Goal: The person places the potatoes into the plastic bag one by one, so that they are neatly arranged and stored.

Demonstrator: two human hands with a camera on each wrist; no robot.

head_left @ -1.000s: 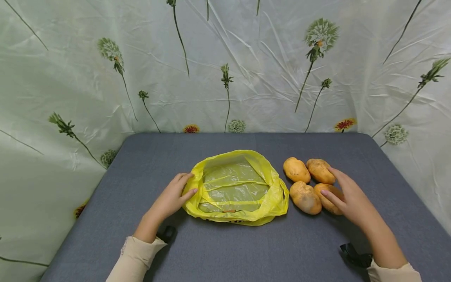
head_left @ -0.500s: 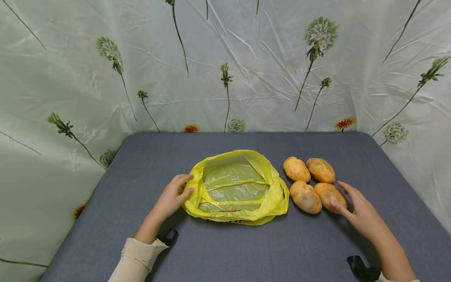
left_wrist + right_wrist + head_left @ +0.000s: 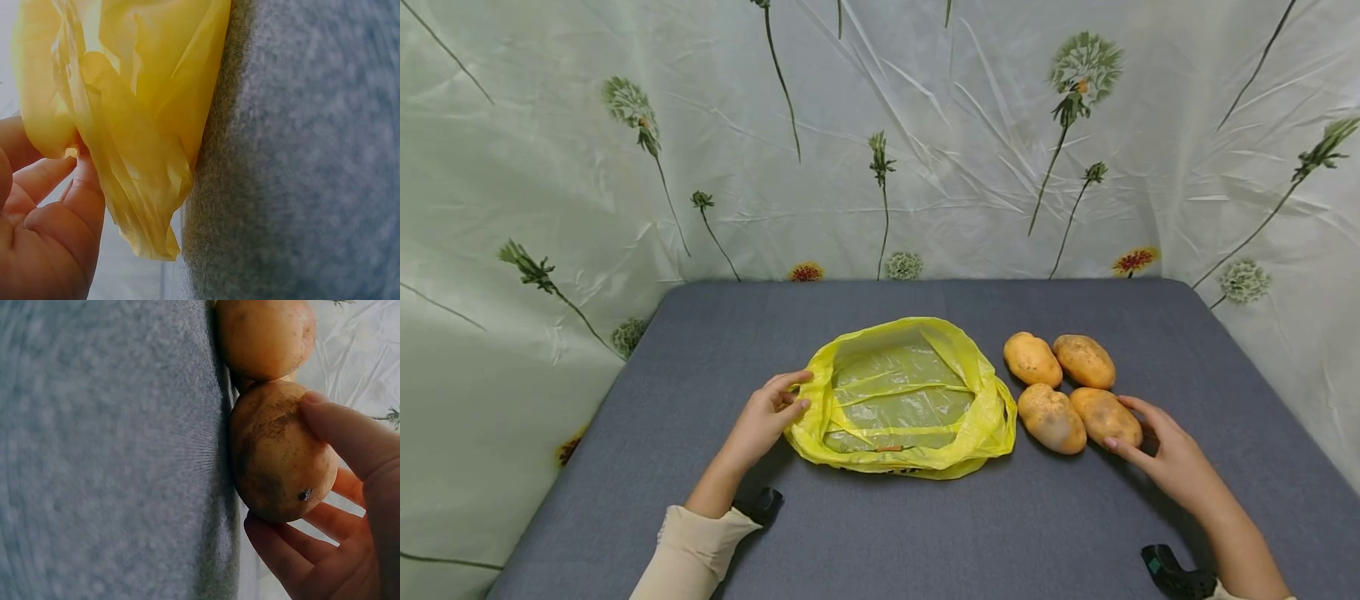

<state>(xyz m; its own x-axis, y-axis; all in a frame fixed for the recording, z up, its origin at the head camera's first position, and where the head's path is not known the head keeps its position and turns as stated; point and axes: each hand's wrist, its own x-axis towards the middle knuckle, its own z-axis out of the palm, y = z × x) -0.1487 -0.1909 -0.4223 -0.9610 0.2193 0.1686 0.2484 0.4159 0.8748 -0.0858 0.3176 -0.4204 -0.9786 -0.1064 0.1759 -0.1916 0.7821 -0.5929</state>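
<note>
A yellow plastic bag [image 3: 988, 417] lies on the table with its mouth spread wide, and its thin inside shows. At the bag's left rim, my left hand [image 3: 763, 425] pinches the film between thumb and fingers; the left wrist view shows the folded edge [image 3: 134, 156] hanging past the thumb. To the right of the bag sits a close group of several potatoes. My right hand [image 3: 1180, 462] grips the near right potato [image 3: 1107, 417], thumb on one side and fingers round the other. Dark patches mark this potato [image 3: 281, 450], which rests on the table.
Beside the held potato lie a near left potato [image 3: 1051, 419], a far left one [image 3: 1032, 360] and a far right one [image 3: 1084, 361]. A grey cloth covers the table [image 3: 925, 542]. Behind it hangs a pale curtain [image 3: 970, 125] with printed flowers.
My right hand has drawn back from over the two right potatoes to the near right one, and its thumb and fingers have come round it. The left hand stays at the bag's rim.
</note>
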